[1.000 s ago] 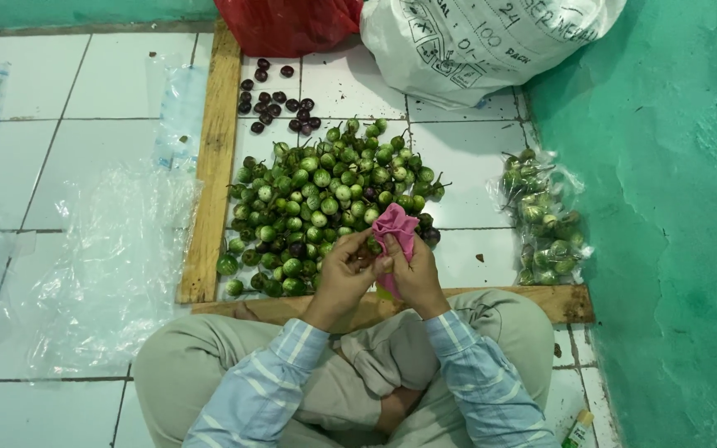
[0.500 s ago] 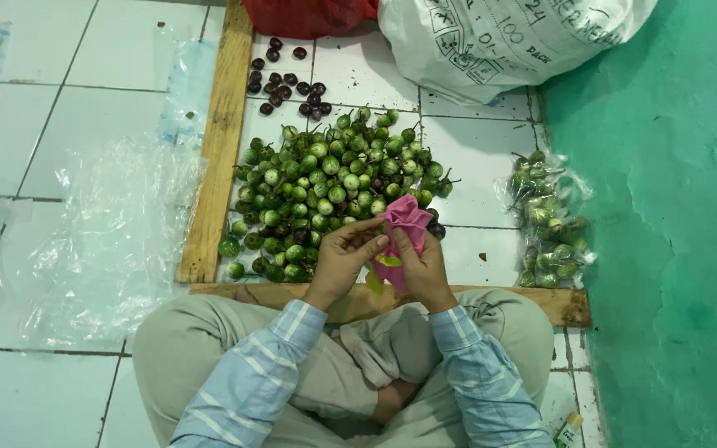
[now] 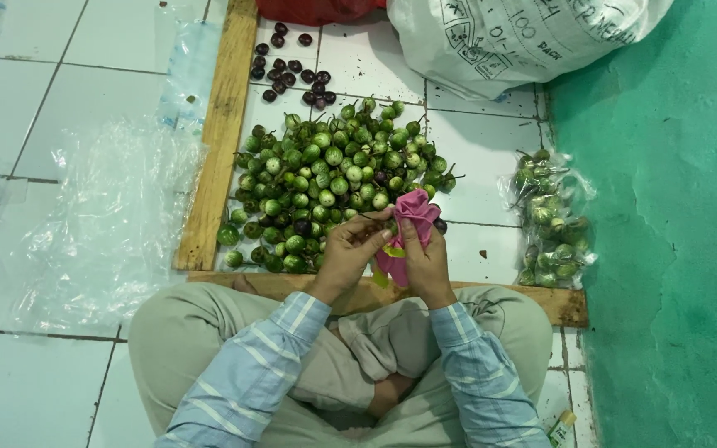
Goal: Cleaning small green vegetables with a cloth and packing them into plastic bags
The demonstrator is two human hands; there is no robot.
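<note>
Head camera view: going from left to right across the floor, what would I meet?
Clear plastic sheet → upright wooden plank → pile of small green eggplants → pink cloth held in both hands → clear bag of green eggplants → green wall.

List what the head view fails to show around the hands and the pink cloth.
- Whatever the left hand and right hand grip inside the pink cloth: wrapped by cloth and fingers.
- Red bag: cut off by the top edge.
- White sack: contents hidden, top cut off.
- Fruit in the clear bag: blurred by glare, cannot be counted.
</note>
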